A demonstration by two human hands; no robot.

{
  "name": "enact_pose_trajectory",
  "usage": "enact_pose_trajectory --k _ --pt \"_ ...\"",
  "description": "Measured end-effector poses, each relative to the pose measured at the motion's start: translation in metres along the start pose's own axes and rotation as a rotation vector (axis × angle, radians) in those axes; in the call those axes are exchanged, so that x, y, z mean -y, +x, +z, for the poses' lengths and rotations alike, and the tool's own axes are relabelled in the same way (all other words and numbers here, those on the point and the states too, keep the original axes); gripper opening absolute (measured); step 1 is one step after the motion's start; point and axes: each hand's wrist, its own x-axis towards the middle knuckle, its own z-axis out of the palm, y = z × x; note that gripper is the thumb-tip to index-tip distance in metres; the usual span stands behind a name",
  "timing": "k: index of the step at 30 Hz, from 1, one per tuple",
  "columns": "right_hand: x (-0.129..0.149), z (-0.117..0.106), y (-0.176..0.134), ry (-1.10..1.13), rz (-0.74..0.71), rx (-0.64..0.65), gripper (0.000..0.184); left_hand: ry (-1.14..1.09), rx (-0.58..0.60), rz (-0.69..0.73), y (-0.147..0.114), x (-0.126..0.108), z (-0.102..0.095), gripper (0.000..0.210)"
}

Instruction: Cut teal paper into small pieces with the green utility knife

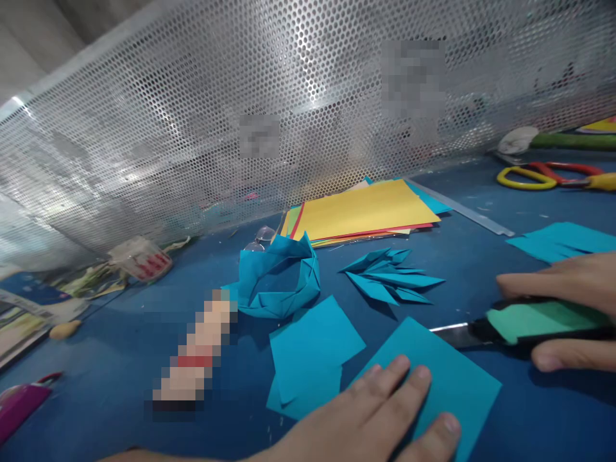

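Note:
My left hand (380,410) lies with fingers spread on a square sheet of blue paper (462,391) at the bottom. In my right hand (577,282), at the right edge, is a utility knife (539,321) with a green and black handle. Its metal blade points left, at the upper right edge of that sheet. More blue paper squares (315,350) overlap just left of it. Beyond them stand a folded blue paper ring (279,276) and a fan of pointed folded blue pieces (392,276).
A stack of coloured paper (370,212) lies by the perforated metal panel (192,128), beside a clear ruler (462,208). Scissors (527,178) and cut blue paper (568,237) are at right. Left are a plastic cup (142,256), a purple object (24,404) and a pixelated strip (195,353).

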Motion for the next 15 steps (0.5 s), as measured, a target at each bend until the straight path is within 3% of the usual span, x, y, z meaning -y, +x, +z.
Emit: enact_pose_trajectory --k 3,6,9,12,15 --pt "0.041 0.002 0.02 0.044 0.081 -0.051 0.072 -0.019 -0.034 0.006 -0.003 0.0 0.008 0.079" --pt "0.058 0.004 0.029 0.063 0.073 -0.06 0.07 0.058 -0.107 0.002 -0.001 -0.002 0.011 0.066" --pt "0.047 0.003 0.021 0.035 0.018 -0.032 0.068 0.178 -0.086 0.01 0.003 -0.004 0.007 0.049" --pt "0.028 0.0 0.009 -0.049 -0.14 0.027 0.065 0.261 -0.014 0.049 0.007 -0.004 0.004 0.045" --pt "0.023 -0.006 0.005 -0.144 -0.273 0.05 0.051 0.265 -0.06 0.056 0.008 -0.004 0.01 0.045"
